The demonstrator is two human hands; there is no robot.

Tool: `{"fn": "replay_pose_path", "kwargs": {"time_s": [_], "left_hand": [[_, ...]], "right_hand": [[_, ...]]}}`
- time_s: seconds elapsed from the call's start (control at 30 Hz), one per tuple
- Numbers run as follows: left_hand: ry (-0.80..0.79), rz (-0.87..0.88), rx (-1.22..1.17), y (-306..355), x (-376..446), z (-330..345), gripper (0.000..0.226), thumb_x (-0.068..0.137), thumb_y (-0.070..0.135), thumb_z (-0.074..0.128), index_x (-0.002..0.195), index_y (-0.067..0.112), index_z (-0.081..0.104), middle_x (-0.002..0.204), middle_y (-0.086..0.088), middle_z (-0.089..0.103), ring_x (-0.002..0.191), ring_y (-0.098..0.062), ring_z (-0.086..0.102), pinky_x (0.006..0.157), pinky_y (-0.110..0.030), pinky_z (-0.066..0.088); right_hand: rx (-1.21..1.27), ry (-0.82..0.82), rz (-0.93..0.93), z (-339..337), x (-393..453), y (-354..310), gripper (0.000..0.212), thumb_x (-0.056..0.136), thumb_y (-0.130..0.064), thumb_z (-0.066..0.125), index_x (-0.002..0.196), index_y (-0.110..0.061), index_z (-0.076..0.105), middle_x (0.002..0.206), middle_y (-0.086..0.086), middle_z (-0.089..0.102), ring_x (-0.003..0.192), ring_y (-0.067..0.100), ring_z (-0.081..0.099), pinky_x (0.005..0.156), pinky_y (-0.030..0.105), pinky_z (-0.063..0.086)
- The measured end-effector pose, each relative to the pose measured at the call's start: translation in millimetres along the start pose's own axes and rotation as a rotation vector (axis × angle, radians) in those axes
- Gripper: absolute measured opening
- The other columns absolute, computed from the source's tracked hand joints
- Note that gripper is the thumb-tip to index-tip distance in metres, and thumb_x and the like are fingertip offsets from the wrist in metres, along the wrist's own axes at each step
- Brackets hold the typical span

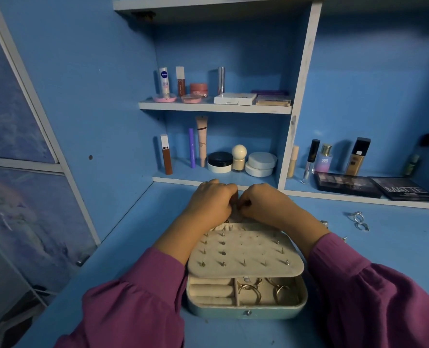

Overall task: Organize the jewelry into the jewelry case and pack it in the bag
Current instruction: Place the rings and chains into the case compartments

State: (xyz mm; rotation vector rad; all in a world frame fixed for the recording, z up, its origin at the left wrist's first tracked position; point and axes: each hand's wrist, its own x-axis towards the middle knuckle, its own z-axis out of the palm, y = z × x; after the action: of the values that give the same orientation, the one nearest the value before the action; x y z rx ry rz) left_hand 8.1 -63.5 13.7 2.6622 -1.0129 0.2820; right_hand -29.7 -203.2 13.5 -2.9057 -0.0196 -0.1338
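In the head view, a pale teal, rounded jewelry case [246,313] is seen lying open on the blue painted desk [143,222], directly in front of the person. A cream fabric earring panel [246,252], studded with small earring posts, is laid over the rear part of the case. Below it, the front compartments are shown holding cream ring rolls [212,290] on the left side and gold hoop earrings [252,291] on the right.

The left hand [209,204] and the right hand [266,205] are brought together at the far edge of the panel, fingers curled inward and nearly touching. Something small seems to be pinched between them; what it is cannot be told.

2 silver rings [359,221] are seen on the desk, well right of the case. Purple sleeves [143,297] cover both forearms.
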Motion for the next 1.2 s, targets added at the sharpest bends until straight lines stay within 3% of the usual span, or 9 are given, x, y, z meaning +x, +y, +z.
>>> {"fn": "replay_pose_path", "kwargs": {"time_s": [0.17,0.33,0.43,0.53,0.63,0.87,0.97,1.07,1.2], "left_hand": [[-0.084,0.001,-0.009,4.3,-2.7,-4.5,0.023,0.089,0.014,0.057,0.112,0.018,0.060,0.107,-0.006,0.057,0.099,-0.023,0.053,0.077,-0.031,0.044],[-0.135,-0.044,-0.241,-3.1,-4.8,-8.6,0.019,0.087,0.008,0.057,0.098,0.019,0.068,0.101,0.000,0.064,0.091,-0.017,0.059,0.082,-0.032,0.051],[-0.107,-0.056,-0.286,-13.9,-8.0,-12.4,0.025,0.087,0.006,0.055,0.091,0.023,0.073,0.094,0.008,0.060,0.092,-0.011,0.055,0.088,-0.033,0.050],[-0.165,-0.030,-0.229,-18.0,-10.8,-13.7,0.032,0.087,0.007,0.053,0.100,0.026,0.075,0.085,0.017,0.048,0.098,-0.008,0.040,0.095,-0.031,0.043],[-0.250,-0.019,-0.207,-14.1,-12.7,-13.0,0.035,0.089,0.010,0.050,0.107,0.029,0.074,0.091,0.012,0.048,0.101,-0.011,0.034,0.098,-0.028,0.036],[-0.262,-0.036,-0.357,-12.9,-13.7,-9.9,0.040,0.086,0.005,0.049,0.081,0.037,0.072,0.093,0.008,0.050,0.110,-0.017,0.038,0.102,-0.033,0.036],[-0.170,-0.087,-0.363,-18.8,-11.9,-8.4,0.032,0.088,0.010,0.052,0.095,0.029,0.076,0.089,0.010,0.050,0.105,-0.015,0.037,0.102,-0.035,0.037],[-0.225,-0.079,-0.298,-22.1,-11.4,-6.2,0.031,0.090,0.014,0.052,0.106,0.029,0.074,0.089,0.014,0.047,0.108,-0.016,0.037,0.104,-0.036,0.035],[-0.258,-0.062,-0.391,-19.1,-13.1,-5.8,0.028,0.086,0.013,0.055,0.091,0.029,0.078,0.087,0.013,0.049,0.111,-0.021,0.043,0.103,-0.038,0.038]], "right_hand": [[0.055,-0.111,0.060,-5.0,-1.7,-4.1,0.023,0.088,-0.027,0.060,0.104,-0.016,0.074,0.096,0.007,0.070,0.085,0.021,0.063,0.084,0.034,0.054],[0.139,-0.110,0.029,-13.2,-14.6,-2.1,0.021,0.090,-0.020,0.058,0.105,-0.019,0.073,0.098,-0.001,0.067,0.085,0.015,0.058,0.077,0.025,0.048],[0.208,-0.052,0.061,-17.6,-20.6,4.6,0.020,0.090,-0.016,0.058,0.104,-0.019,0.072,0.104,-0.005,0.067,0.088,0.010,0.058,0.082,0.023,0.049],[0.197,-0.086,0.086,-19.7,-26.1,9.1,0.016,0.088,-0.020,0.063,0.098,-0.021,0.075,0.100,-0.005,0.070,0.087,0.012,0.061,0.084,0.028,0.053],[0.237,-0.116,0.059,-19.6,-32.3,9.8,0.012,0.085,-0.027,0.068,0.093,-0.025,0.077,0.093,-0.009,0.071,0.081,0.007,0.060,0.080,0.027,0.054],[0.292,-0.115,0.020,-16.1,-33.4,10.8,0.011,0.083,-0.025,0.070,0.094,-0.023,0.071,0.092,-0.010,0.065,0.085,0.007,0.059,0.074,0.018,0.048],[0.272,-0.127,0.035,-16.8,-32.9,12.1,0.019,0.086,-0.023,0.067,0.104,-0.021,0.071,0.101,-0.008,0.065,0.092,0.010,0.059,0.081,0.020,0.048],[0.268,-0.175,0.011,-17.1,-34.1,8.4,0.021,0.089,-0.019,0.061,0.105,-0.024,0.073,0.105,-0.011,0.067,0.096,0.008,0.058,0.090,0.023,0.046],[0.332,-0.215,0.024,-20.0,-36.5,6.0,0.022,0.089,-0.019,0.060,0.102,-0.027,0.075,0.107,-0.012,0.068,0.097,0.006,0.058,0.092,0.025,0.046]]}}
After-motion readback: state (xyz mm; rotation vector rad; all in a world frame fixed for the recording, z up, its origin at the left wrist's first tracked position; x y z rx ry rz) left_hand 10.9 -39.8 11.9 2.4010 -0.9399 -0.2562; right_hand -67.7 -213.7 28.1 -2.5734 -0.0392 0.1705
